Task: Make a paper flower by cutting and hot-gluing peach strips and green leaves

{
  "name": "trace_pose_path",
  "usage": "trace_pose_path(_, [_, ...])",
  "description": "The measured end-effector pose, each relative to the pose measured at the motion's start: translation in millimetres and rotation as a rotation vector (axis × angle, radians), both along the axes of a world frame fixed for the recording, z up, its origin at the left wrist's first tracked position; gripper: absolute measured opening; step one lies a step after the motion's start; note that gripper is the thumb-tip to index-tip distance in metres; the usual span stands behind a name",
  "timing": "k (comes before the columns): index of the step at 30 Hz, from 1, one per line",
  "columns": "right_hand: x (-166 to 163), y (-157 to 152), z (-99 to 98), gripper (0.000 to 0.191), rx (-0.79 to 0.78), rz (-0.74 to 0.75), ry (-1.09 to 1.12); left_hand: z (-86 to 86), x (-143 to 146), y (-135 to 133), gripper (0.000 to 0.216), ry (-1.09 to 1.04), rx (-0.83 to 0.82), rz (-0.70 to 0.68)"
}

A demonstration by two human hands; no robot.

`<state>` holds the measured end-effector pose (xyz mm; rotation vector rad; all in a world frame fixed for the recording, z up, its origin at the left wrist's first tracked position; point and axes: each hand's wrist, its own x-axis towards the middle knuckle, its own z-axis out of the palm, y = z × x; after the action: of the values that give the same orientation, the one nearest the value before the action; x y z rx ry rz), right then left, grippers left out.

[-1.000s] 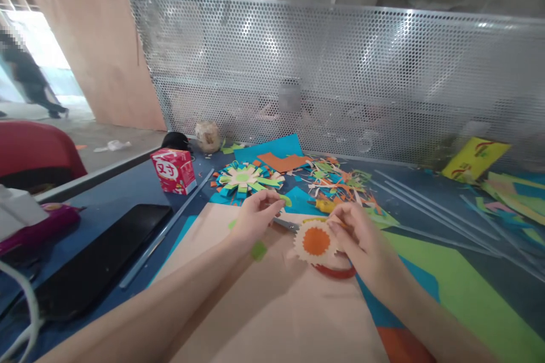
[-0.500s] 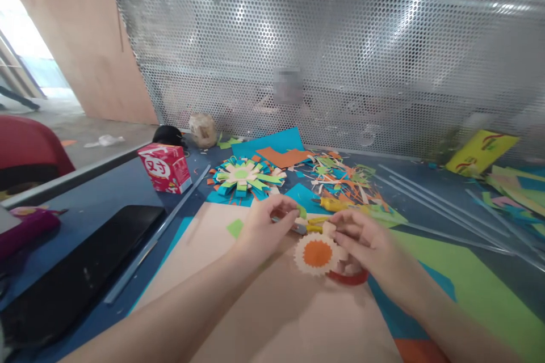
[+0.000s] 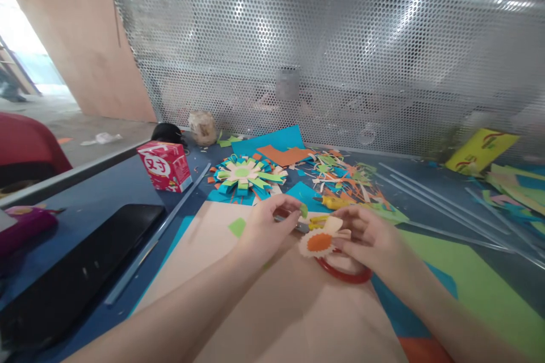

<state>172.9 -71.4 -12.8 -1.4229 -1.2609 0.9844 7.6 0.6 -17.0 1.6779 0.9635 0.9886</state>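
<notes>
My left hand [image 3: 275, 221] is closed in a pinch on a small green paper piece [image 3: 304, 211], above the pale peach paper sheet [image 3: 272, 306]. In my right hand [image 3: 361, 232], thumb and fingers hold a paper flower [image 3: 319, 242] with an orange centre, a serrated cream edge and cream paper strips behind it. Under the flower lies a red ring [image 3: 349, 278], partly hidden by that hand. Between my hands are yellow-handled scissors [image 3: 317, 221], their grey part reaching toward my left fingers. A green paper scrap [image 3: 237, 227] lies left of my left hand.
Behind my hands stand a layered paper flower [image 3: 242, 173], a heap of paper shreds [image 3: 344, 176] and a yellow tool [image 3: 336, 202]. A red box [image 3: 164, 167] and black phone-like slab [image 3: 80, 266] are left. Translucent sticks [image 3: 443, 198] lie right. A perforated metal screen [image 3: 332, 68] borders the back.
My right hand has turned the orange-centred flower, so its face is tilted and its strips show more. More of the red ring is visible. My left hand has barely moved.
</notes>
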Motion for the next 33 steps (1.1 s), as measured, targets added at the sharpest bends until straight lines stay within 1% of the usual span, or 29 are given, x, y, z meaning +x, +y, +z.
trace_pose_path(3, [-3,-2,2.3,0.036,0.002,0.0,0.015,1.8,1,-2,0.013,-0.04,-0.008,0.0])
trace_pose_path(10, [-4,-3,4.6,0.04,0.026,-0.025,0.058,8.7,5,-11,0.011,-0.051,-0.115,0.028])
trace_pose_path(17, [-3,-5,8.4,0.037,0.041,-0.034,0.043,13.4,4,-15,0.008,-0.069,-0.129,-0.027])
trace_pose_path(25, [-3,-5,9.0,0.039,0.042,-0.058,0.018,12.4,4,-16,0.01,-0.099,-0.175,-0.038])
trace_pose_path(33, [-2,-5,8.5,0.038,0.045,-0.077,0.063,14.7,4,-17,0.009,-0.055,-0.189,-0.028])
